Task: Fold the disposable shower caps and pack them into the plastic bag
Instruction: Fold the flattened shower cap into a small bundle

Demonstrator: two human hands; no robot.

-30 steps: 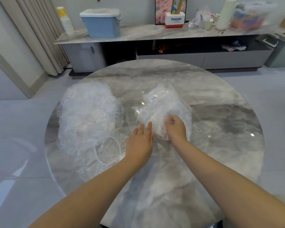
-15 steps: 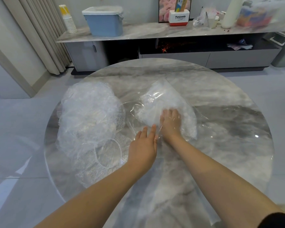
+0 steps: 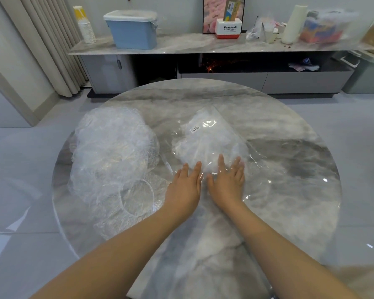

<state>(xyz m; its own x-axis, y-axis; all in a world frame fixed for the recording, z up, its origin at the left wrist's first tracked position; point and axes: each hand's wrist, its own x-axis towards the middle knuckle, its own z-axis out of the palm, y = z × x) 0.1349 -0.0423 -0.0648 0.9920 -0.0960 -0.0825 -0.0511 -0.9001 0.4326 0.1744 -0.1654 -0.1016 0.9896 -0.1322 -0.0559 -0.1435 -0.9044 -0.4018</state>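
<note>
Fingers (image 3: 221, 164) of my right hand (image 3: 228, 186) lie straight and spread, pressing flat on the near end of the plastic bag (image 3: 209, 145), which sits just right of the frame's centre on the round marble table (image 3: 289, 169). My left hand (image 3: 185, 190) rests beside it, palm down, its fingers straight too, their tips touching the bag's near-left edge. I see white folded shower caps inside the bag, and a small barcode label (image 3: 195, 129) near its far end. Left of centre, a loose heap of clear shower caps (image 3: 112, 156) lies on the table, apart from the bag; one cap's elastic ring (image 3: 137, 197) lies just left of my left hand. Along the top of the frame runs a low console with a blue lidded bin (image 3: 131, 29) at upper left.
</note>
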